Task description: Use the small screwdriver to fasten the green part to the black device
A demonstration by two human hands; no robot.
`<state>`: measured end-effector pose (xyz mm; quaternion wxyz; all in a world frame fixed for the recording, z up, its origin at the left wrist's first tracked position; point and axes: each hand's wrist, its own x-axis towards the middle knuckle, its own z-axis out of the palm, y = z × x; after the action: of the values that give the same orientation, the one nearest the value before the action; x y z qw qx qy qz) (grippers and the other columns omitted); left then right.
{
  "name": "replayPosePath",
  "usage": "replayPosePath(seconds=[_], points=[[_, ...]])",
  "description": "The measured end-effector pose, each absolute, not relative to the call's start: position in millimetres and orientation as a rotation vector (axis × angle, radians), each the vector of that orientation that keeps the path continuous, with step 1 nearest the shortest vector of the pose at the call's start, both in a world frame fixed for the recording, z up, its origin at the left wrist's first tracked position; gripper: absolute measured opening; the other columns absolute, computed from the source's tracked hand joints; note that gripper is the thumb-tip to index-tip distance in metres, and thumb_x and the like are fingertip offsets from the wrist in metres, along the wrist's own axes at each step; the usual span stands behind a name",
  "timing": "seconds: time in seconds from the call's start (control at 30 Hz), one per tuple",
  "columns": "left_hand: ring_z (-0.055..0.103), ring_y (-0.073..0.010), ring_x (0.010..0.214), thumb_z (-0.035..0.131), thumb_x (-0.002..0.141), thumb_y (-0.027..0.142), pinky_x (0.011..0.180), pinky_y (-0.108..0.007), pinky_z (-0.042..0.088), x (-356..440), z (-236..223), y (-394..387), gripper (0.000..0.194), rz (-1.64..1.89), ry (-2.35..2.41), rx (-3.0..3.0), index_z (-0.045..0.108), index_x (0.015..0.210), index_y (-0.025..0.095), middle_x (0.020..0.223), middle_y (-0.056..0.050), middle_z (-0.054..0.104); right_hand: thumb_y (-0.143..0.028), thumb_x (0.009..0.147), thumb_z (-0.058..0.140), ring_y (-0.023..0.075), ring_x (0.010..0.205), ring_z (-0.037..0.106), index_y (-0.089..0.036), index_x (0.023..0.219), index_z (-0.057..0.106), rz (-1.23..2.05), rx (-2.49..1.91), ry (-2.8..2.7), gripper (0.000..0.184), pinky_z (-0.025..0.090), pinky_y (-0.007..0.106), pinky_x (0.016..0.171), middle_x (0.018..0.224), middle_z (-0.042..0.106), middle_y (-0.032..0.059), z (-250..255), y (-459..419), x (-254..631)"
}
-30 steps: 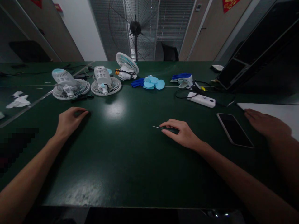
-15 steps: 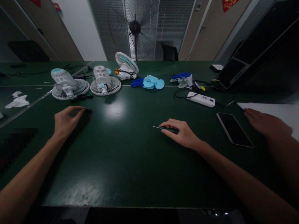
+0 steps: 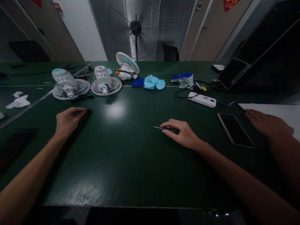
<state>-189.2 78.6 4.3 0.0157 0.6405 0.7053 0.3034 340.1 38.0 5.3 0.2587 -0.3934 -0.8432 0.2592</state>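
My left hand (image 3: 67, 121) is at the left of the dark green table (image 3: 131, 162), thumb and forefinger pinched on a small black part (image 3: 89, 111) whose kind is too small to make out. Over the right half of the table, my right hand (image 3: 182, 134) is closed around the dark handle of a screwdriver (image 3: 172, 129). Its thin metal shaft points left. Beyond my left hand, two white fan heads (image 3: 70, 90) (image 3: 106, 87) lie grille-down. A third small white fan (image 3: 127, 66) stands tilted behind them.
Blue fan blades (image 3: 154, 82) and blue-white gloves (image 3: 183, 79) lie at the back. A white power strip (image 3: 202, 99) and a phone (image 3: 235, 130) are on the right. Another person's hand (image 3: 269, 123) rests by a white sheet (image 3: 281, 109). Crumpled tissue (image 3: 20, 101) lies far left.
My left hand has shifted very slightly right with the small black part, its fingers still pinched. My right hand and the screwdriver stay in place.
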Motion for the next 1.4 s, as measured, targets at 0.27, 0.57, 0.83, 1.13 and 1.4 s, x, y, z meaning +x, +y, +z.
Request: replayPosePath(seconds=[0.27, 0.57, 0.83, 1.13, 1.4], points=[[0.066, -0.0204, 0.103, 0.067, 0.086, 0.047, 0.096, -0.031, 0.050, -193.3, 5.9, 79.8, 0.048, 0.931, 2.166, 1.844, 0.072, 0.125, 0.020, 0.119, -0.002, 0.074, -0.038, 0.102, 0.060, 0.0184, 0.093, 0.064, -0.024, 0.126, 0.068, 0.706, -1.066, -2.273, 0.030, 0.051, 0.035, 0.079, 0.109, 0.069, 0.0049, 6.2, 37.4, 339.3], [0.066, -0.0231, 0.106, 0.072, 0.081, 0.051, 0.085, -0.028, 0.050, -187.5, 14.3, 79.0, 0.057, 0.900, 2.111, 1.686, 0.070, 0.129, 0.019, 0.123, -0.006, 0.073, -0.038, 0.101, 0.059, 0.0188, 0.093, 0.064, -0.024, 0.126, 0.068, 0.711, -1.067, -2.280, 0.030, 0.051, 0.035, 0.078, 0.111, 0.070, 0.0056, 6.0, 37.4, 340.3], [0.066, -0.0228, 0.102, 0.067, 0.085, 0.050, 0.082, -0.027, 0.049, -182.0, 19.1, 80.3, 0.051, 0.816, 2.216, 1.643, 0.073, 0.125, 0.018, 0.119, -0.004, 0.074, -0.038, 0.100, 0.061, 0.0187, 0.090, 0.064, -0.025, 0.126, 0.069, 0.671, -1.080, -2.280, 0.030, 0.050, 0.034, 0.076, 0.107, 0.070, 0.0049, 5.6, 37.7, 339.9], [0.066, -0.0235, 0.106, 0.064, 0.088, 0.049, 0.091, -0.030, 0.049, -186.6, 14.3, 79.7, 0.048, 0.815, 2.185, 1.725, 0.072, 0.125, 0.021, 0.123, -0.004, 0.072, -0.038, 0.101, 0.060, 0.0191, 0.092, 0.064, -0.024, 0.127, 0.068, 0.687, -1.085, -2.287, 0.030, 0.051, 0.034, 0.078, 0.108, 0.070, 0.0053, 6.9, 37.0, 339.8], [0.064, -0.0234, 0.111, 0.062, 0.092, 0.048, 0.098, -0.032, 0.047, -192.2, 9.7, 81.2, 0.048, 0.755, 2.173, 1.873, 0.068, 0.132, 0.024, 0.134, -0.001, 0.066, -0.038, 0.102, 0.059, 0.0197, 0.093, 0.064, -0.024, 0.127, 0.068, 0.692, -1.074, -2.293, 0.031, 0.051, 0.035, 0.077, 0.110, 0.070, 0.0065, 7.5, 37.1, 339.4]])
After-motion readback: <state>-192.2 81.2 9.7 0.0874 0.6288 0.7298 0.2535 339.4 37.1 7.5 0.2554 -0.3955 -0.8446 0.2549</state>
